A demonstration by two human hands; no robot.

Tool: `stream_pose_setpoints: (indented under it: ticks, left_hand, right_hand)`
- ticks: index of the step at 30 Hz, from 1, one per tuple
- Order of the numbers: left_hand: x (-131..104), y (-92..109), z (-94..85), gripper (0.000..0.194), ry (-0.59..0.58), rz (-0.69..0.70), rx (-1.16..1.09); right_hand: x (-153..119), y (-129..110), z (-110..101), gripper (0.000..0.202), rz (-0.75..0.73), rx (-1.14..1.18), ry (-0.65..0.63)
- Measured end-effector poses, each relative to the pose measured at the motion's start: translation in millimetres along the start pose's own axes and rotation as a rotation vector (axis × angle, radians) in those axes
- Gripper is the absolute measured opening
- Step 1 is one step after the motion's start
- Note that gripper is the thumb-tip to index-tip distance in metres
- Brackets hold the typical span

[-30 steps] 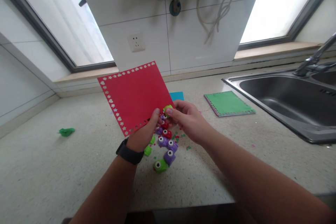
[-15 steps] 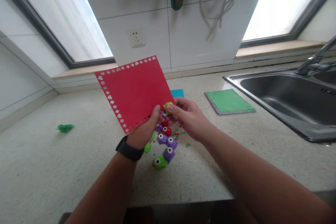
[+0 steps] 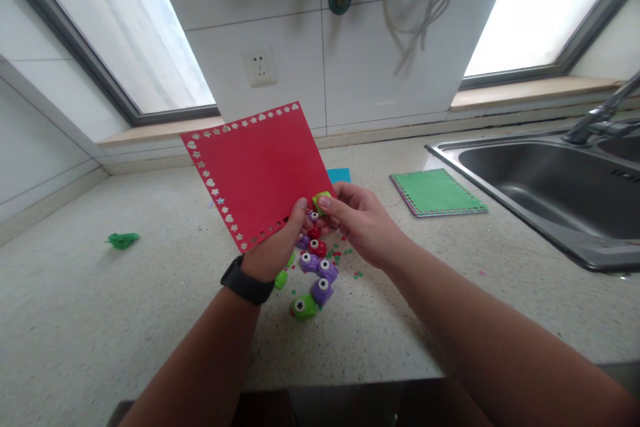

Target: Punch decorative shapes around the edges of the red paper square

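Note:
My left hand [image 3: 280, 240] grips a red sheet of paper [image 3: 255, 173] by its lower edge, the thumb on top. Small hearts, stars and flowers are punched along the sheet's upper, left and lower edges. At the sheet's lower right corner, my right hand [image 3: 357, 217] closes on a green craft punch [image 3: 321, 203], its thumb on the punch and its fingers behind. Below the hands, several punches lie on the counter, among them a red punch [image 3: 317, 248], a purple punch [image 3: 323, 290] and a green punch [image 3: 303, 307]. My left hand partly hides some of them.
Punched paper bits [image 3: 337, 255] are scattered by the punches. A green stack of punched sheets [image 3: 440, 193] lies to the right, before the steel sink [image 3: 500, 240]. Blue paper [image 3: 339, 176] shows behind my right hand. A crumpled green piece [image 3: 123, 241] lies far left on the counter.
Hardly anything differs: the whole view has shifted slightly. Both hands keep their hold on the red sheet and the green punch at its corner.

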State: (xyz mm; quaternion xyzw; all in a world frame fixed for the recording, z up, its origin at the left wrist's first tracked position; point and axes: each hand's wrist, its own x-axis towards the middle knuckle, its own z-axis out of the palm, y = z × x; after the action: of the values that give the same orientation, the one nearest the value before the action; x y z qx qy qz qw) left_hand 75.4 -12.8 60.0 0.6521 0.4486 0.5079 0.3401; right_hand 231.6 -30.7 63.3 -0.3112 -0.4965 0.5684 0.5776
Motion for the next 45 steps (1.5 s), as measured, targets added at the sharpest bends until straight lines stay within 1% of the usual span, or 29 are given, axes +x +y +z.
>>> stream_pose_setpoints:
  ticks: [5, 8, 13, 20, 23, 26, 32, 40, 45]
  left_hand:
    - [0, -2, 0.0, 0.043, -0.006, 0.009, 0.05]
    - [0, -3, -0.8, 0.045, -0.033, 0.007, 0.077]
    - [0, -4, -1.1, 0.045, -0.054, -0.001, 0.067]
    - [1, 2, 1.4, 0.046, -0.068, -0.064, -0.004]
    - [1, 5, 1.2, 0.046, -0.076, -0.079, 0.006]
    - [1, 6, 0.7, 0.046, -0.082, -0.072, 0.036]
    - [0, 9, 1.0, 0.044, -0.048, -0.067, 0.057]
    - [0, 12, 1.4, 0.045, -0.084, -0.074, 0.066]
    - [-1, 11, 1.9, 0.045, -0.085, -0.076, 0.056]
  right_hand:
    - [0, 1, 1, 0.039, -0.016, 0.039, -0.008]
    - [0, 1, 1, 0.038, -0.018, 0.058, -0.005]
    - [1, 2, 0, 0.037, -0.012, 0.049, 0.009]
    - [0, 1, -1, 0.035, -0.007, 0.052, 0.003]
    - [0, 2, -1, 0.034, -0.01, 0.043, -0.003]
    - [1, 2, -1, 0.033, -0.014, 0.043, -0.003]
    - [1, 3, -3, 0.031, -0.03, 0.029, -0.012]
    - [0, 4, -3, 0.03, -0.064, 0.02, -0.004]
    - [0, 3, -4, 0.029, -0.06, 0.032, -0.039]
